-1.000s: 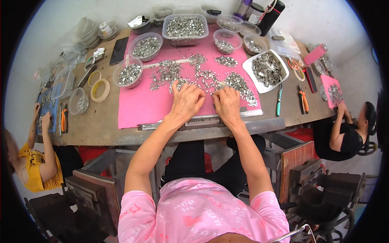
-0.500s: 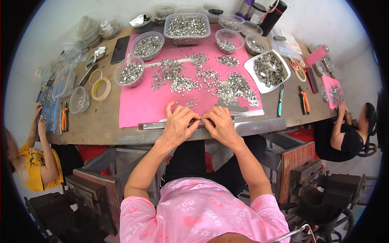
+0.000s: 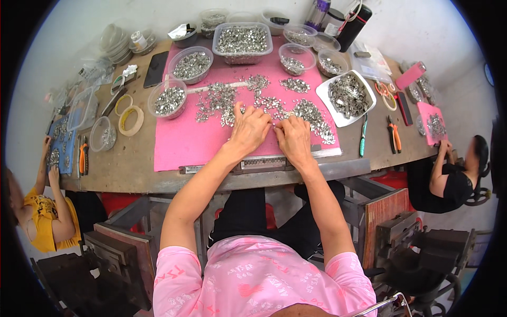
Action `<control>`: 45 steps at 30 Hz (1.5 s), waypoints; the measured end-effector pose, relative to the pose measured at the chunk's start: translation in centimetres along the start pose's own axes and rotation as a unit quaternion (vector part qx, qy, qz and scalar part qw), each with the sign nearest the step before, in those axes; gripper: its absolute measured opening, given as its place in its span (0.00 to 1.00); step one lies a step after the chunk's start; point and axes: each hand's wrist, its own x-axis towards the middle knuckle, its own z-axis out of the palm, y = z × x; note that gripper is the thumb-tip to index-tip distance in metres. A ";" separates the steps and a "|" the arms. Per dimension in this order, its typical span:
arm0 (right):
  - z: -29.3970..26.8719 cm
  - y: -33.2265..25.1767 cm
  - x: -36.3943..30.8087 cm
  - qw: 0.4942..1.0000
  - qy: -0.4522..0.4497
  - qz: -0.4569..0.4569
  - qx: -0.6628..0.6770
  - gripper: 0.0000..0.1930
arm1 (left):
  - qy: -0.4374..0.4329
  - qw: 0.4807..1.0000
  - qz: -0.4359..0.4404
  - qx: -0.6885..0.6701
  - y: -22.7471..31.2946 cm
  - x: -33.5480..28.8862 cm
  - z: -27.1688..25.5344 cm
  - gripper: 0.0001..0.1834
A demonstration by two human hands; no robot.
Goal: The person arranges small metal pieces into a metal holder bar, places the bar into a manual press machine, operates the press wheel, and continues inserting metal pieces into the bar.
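Note:
My left hand [image 3: 250, 131] and my right hand [image 3: 294, 138] are close together over the pink mat [image 3: 182, 140], at the near side of the spread of small shiny metal pieces [image 3: 219, 100]. The fingers of both are bent and drawn together, the tips nearly meeting. What they pinch, if anything, is too small to make out. Below my wrists a narrow metal bar fixture [image 3: 264, 164] with a slotted top lies along the mat's front edge. A second heap of metal pieces [image 3: 316, 119] lies just beyond my right hand.
Round tubs [image 3: 168, 99] and a large rectangular tub [image 3: 242, 43] of metal pieces stand behind. A white tray [image 3: 348, 98] sits at the right, near a teal-handled tool [image 3: 363, 136] and orange-handled pliers [image 3: 393, 136]. Tape rolls [image 3: 131, 120] lie left. Co-workers sit at both sides.
Both hands have moved from the bar fixture at the table's front edge forward onto the mat, beside the metal pieces. The fixture's slotted part is now uncovered.

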 end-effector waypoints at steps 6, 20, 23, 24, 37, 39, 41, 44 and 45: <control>-1.3 -0.8 -0.3 0.999 -0.006 -0.032 0.034 0.06 | -0.010 0.998 -0.019 -0.055 0.0 -0.8 -2.1 0.05; -1.4 -5.8 -4.9 0.972 -0.036 -0.050 0.225 0.20 | -0.001 0.988 -0.084 -0.131 3.1 -8.7 -7.3 0.06; -1.3 -6.0 -4.9 0.972 -0.033 -0.061 0.224 0.21 | -0.005 0.992 -0.076 -0.103 3.0 -9.0 -7.1 0.08; -1.4 -6.0 -4.9 0.972 -0.036 -0.059 0.226 0.21 | -0.003 0.992 -0.075 -0.103 3.0 -9.0 -7.1 0.08; 0.0 -1.0 -0.4 1.000 -0.010 0.010 0.022 0.06 | 0.015 1.000 -0.022 -0.001 -1.3 -1.0 -2.2 0.04; 0.1 -1.0 -0.4 1.000 -0.011 0.014 0.013 0.06 | 0.006 1.000 -0.020 0.003 -1.5 -0.8 -1.7 0.04; -0.2 -1.2 -0.4 1.000 -0.010 -0.014 -0.018 0.05 | -0.004 1.000 -0.019 0.007 -1.3 -0.8 -1.9 0.04; -1.8 -3.2 -0.7 0.994 -0.036 -0.071 0.077 0.04 | -0.040 0.998 -0.039 -0.021 -1.5 -1.2 -2.6 0.03; -2.2 -3.9 -1.1 0.994 -0.037 -0.070 0.078 0.04 | -0.033 0.998 -0.040 -0.027 -1.5 -1.2 -2.6 0.03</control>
